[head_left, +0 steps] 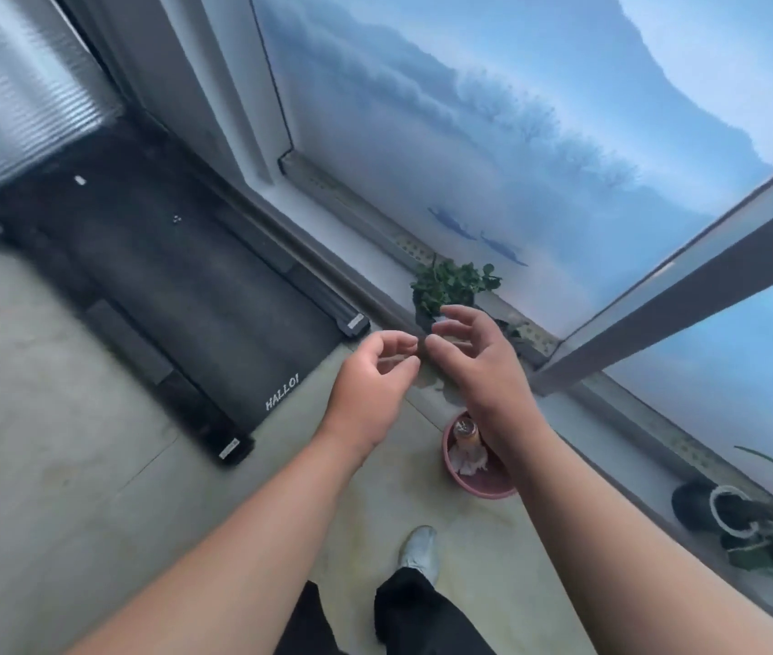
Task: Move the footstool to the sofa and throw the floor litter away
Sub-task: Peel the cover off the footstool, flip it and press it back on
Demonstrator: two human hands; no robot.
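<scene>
A pink bin [486,486] stands on the pale floor below my right forearm. Inside it lie a brownish bottle [465,437] and crumpled white paper [467,460]. My left hand [370,385] and my right hand [479,366] hover side by side above the floor, just beyond the bin, fingertips almost touching. Both hands have loosely curled, spread fingers and hold nothing. No footstool or sofa is in view.
A dark doormat [195,295] lettered "HALLO!" lies on the left by a door. A glass wall [493,134] with a low sill runs along the right. A small green potted plant [450,286] sits beyond my hands; another plant in a dark pot [724,517] stands at the right. My foot [420,550] is below.
</scene>
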